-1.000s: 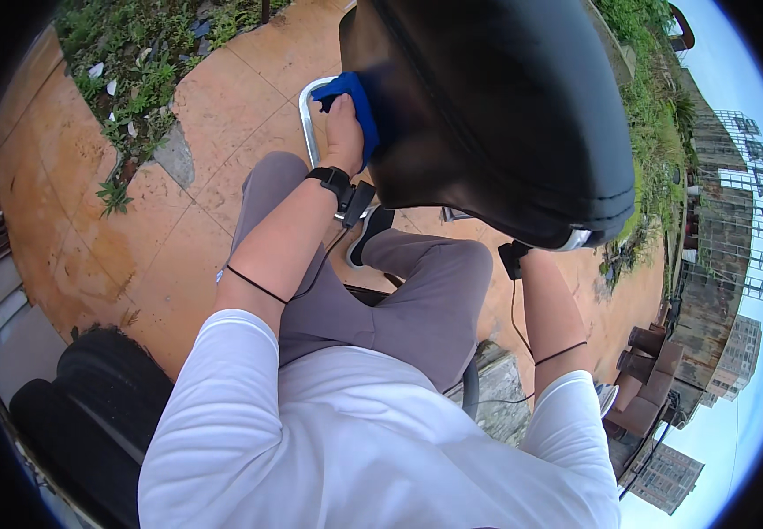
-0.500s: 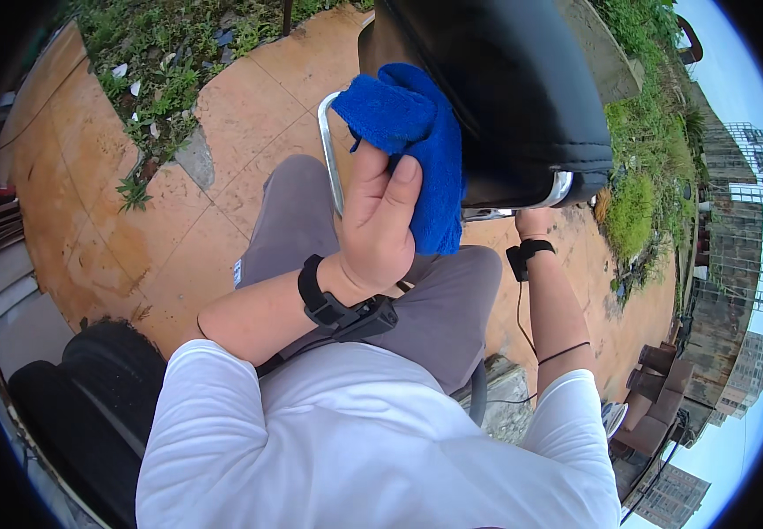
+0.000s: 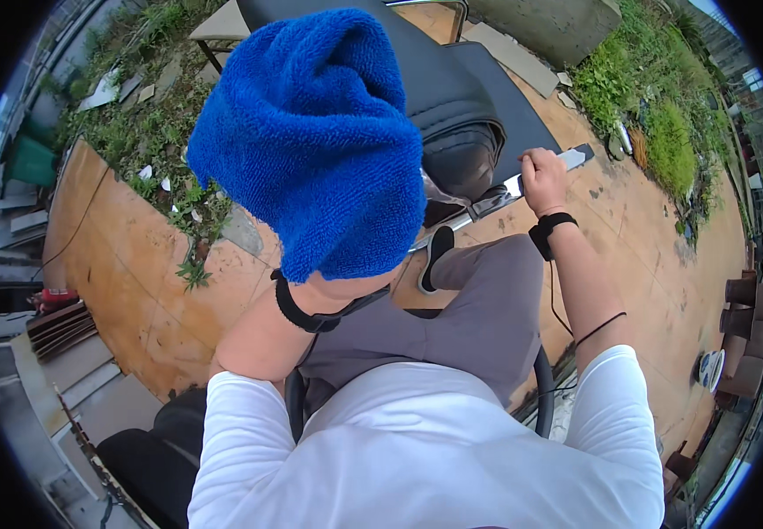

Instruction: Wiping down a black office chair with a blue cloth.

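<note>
**One blue cloth, one black chair, two hands**

From the head camera we count one blue cloth [image 3: 315, 141], bunched over our left hand [image 3: 346, 284] — the hand is hidden, so we cannot tell its grip. Our right hand [image 3: 542, 178] is wrapped tight around the shiny metal bar [image 3: 522, 181] of the black chair [image 3: 452, 97]. Before, the cloth was smaller and pressed against the chair — now it fills the view.
</note>
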Demonstrator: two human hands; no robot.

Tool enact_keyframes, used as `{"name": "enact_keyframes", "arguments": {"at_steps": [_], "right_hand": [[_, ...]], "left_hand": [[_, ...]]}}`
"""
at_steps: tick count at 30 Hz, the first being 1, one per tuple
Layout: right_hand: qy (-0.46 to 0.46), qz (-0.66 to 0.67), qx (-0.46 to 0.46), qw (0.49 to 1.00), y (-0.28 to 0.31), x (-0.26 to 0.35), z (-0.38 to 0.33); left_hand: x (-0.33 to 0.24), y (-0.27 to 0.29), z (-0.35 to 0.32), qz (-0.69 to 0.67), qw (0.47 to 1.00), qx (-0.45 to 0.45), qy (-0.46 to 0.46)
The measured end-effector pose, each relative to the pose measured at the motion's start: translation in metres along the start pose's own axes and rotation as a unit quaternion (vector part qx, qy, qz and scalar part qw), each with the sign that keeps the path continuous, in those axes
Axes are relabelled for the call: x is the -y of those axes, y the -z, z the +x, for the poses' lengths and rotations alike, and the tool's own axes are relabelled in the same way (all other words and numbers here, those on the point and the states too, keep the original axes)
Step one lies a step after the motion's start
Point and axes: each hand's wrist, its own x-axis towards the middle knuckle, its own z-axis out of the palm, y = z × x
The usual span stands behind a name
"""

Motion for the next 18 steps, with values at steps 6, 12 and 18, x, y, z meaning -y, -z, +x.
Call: {"name": "enact_keyframes", "arguments": {"at_steps": [6, 12, 18], "right_hand": [[-0.008, 0.019, -0.029, 0.999, 0.002, 0.000, 0.002], [0.003, 0.020, -0.046, 0.999, 0.003, 0.000, -0.003], [-0.003, 0.016, -0.056, 0.998, -0.001, 0.000, -0.005]], "left_hand": [[0.016, 0.008, 0.008, 0.098, 0.988, -0.029, -0.112], [-0.008, 0.016, 0.023, 0.166, 0.975, -0.039, -0.140], [0.025, 0.008, 0.003, 0.185, 0.981, -0.043, -0.044]]}}
